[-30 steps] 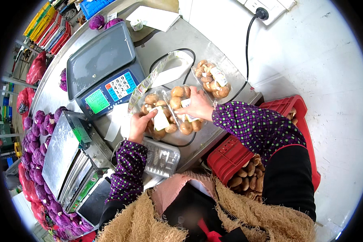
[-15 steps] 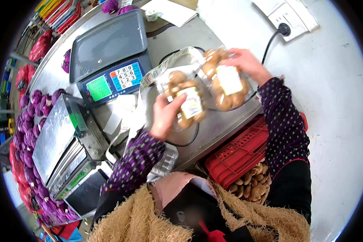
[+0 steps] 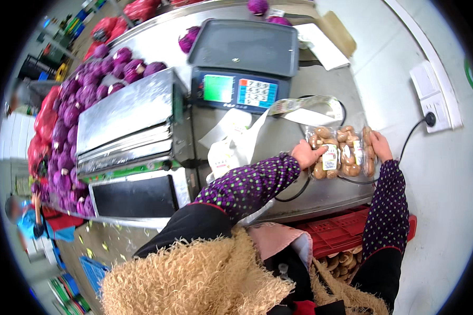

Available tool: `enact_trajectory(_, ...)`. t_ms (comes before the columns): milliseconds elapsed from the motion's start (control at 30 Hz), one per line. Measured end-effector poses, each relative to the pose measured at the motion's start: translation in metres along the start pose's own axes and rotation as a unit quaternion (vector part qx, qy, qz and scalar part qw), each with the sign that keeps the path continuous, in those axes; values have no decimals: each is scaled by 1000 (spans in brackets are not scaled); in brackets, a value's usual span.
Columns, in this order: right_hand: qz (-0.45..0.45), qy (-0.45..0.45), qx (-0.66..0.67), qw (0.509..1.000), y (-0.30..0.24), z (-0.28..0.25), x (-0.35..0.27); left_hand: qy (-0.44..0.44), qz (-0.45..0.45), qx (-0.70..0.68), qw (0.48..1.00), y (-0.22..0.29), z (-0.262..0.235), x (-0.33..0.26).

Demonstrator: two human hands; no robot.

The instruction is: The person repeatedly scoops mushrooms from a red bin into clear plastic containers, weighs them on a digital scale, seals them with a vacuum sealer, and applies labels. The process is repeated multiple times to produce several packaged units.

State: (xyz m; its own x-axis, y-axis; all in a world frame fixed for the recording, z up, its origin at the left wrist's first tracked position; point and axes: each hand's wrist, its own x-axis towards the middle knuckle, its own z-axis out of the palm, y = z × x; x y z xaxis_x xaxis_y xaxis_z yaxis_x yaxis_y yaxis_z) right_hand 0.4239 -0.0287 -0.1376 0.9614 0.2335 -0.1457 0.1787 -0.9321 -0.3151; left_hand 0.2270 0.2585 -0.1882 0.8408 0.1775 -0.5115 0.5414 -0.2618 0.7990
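Note:
Two clear wrapped packs of brown mushrooms lie side by side on the steel counter (image 3: 320, 197) at the right. My left hand (image 3: 306, 153) rests on the left edge of the left pack (image 3: 325, 157), which carries a white label. My right hand (image 3: 379, 145) presses against the right side of the right pack (image 3: 355, 152), also labelled. Both sleeves are purple with white dots. The two packs touch each other between my hands.
A weighing scale (image 3: 242, 68) with a grey tray stands behind the packs. A wrapping machine (image 3: 126, 123) sits to the left, purple cabbages (image 3: 71, 105) beyond it. A black cable (image 3: 407, 139) runs to a wall socket (image 3: 431, 107). A red crate (image 3: 347, 233) with mushrooms stands below the counter.
Both hands have moved right along the counter with the packs, which now lie flat and pushed together, farther from the scale. The view has also shifted left.

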Motion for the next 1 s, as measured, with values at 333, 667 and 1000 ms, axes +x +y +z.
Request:
enact_trajectory(333,-186,-142,194,953,-233,-9,-159,-12,402,342,849,-59,-189,-202)
enact_trajectory(667,-190,-415,89,885,-293,155,-199,108,298,567,760,-118,-239,-171)
enact_trajectory(1000,-199,-480,148,841,-288,162,-193,244,596,136,753,171,-168,-59)
